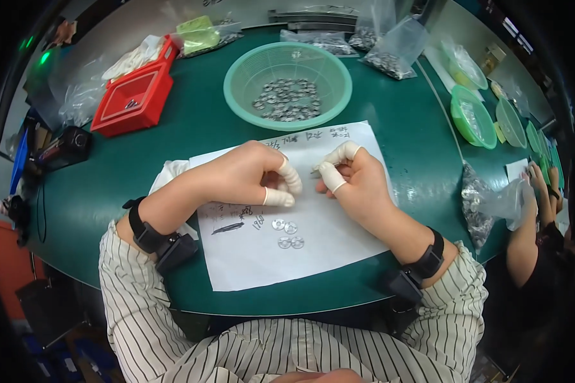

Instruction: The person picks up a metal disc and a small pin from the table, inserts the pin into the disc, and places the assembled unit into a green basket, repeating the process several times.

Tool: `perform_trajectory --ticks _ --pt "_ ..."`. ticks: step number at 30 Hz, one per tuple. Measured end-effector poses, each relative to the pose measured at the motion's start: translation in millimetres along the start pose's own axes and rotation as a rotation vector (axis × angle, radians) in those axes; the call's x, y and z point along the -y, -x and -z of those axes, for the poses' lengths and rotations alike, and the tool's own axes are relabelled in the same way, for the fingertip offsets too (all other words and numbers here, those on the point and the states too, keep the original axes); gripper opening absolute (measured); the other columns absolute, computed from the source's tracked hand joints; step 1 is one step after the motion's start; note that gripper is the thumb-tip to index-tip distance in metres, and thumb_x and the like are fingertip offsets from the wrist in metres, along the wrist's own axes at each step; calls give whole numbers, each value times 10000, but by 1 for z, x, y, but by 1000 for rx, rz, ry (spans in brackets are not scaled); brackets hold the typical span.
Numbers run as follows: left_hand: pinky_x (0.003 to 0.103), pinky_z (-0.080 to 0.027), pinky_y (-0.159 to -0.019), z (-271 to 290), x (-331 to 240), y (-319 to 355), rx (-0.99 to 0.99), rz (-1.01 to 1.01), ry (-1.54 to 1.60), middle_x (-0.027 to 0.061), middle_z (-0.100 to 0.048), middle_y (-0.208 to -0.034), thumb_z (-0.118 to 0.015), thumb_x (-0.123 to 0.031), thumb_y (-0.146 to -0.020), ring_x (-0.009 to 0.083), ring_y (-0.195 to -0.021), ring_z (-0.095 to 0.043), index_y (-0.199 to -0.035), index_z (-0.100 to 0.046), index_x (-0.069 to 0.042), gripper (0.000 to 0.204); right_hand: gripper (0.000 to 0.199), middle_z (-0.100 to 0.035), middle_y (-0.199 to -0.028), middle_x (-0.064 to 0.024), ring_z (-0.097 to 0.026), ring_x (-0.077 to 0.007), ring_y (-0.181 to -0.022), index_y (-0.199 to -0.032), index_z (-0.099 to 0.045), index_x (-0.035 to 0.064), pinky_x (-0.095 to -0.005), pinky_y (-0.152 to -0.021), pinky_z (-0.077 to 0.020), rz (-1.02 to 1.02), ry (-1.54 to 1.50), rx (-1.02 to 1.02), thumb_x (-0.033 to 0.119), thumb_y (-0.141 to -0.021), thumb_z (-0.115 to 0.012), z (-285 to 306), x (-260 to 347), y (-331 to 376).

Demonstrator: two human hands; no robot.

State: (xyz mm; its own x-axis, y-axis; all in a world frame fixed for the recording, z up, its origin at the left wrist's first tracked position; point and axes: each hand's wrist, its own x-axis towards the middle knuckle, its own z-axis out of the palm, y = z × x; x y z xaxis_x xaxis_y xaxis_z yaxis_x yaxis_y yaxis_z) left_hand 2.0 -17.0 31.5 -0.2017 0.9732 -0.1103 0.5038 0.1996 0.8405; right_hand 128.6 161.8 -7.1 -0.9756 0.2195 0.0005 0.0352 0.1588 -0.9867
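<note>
Head view shows both bare hands above a white sheet of paper (338,236) on the green bench (198,83), with pale covers on thumbs and forefingers. The left hand (239,173) is curled, thumb and forefinger tips near each other; whether it grips anything cannot be told. At the right hand (364,186), thumb and forefinger come together in a pinch-like pose, but whether something small sits between them is unclear. Four round metal discs (291,228) lie on the paper below the left hand's fingertips, in two close pairs. Beyond the paper stands a green basket (232,96) holding many similar discs (291,96), with a red tray (148,118) to its left and plastic bags of metal parts (390,60) to its right.
</note>
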Motion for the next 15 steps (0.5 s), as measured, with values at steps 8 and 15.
perform_trajectory --ticks 8,15 --pt "296 -482 -674 -14 1 3 121 -170 -113 66 -600 -803 -776 -140 -698 218 -775 -593 -875 -675 -46 224 101 -617 -812 -60 -607 -98 -666 -928 -511 10 -217 -576 -491 44 121 42 61 -886 -587 -7 0 2" --pt "314 -481 -658 -26 13 -4 -209 -183 -230 76 -586 -792 -748 -108 -707 227 -761 -587 -817 -666 -48 149 94 -603 -801 -43 -601 -94 -702 -972 -547 16 -216 -590 -486 53 83 52 79 -905 -567 -7 0 4"
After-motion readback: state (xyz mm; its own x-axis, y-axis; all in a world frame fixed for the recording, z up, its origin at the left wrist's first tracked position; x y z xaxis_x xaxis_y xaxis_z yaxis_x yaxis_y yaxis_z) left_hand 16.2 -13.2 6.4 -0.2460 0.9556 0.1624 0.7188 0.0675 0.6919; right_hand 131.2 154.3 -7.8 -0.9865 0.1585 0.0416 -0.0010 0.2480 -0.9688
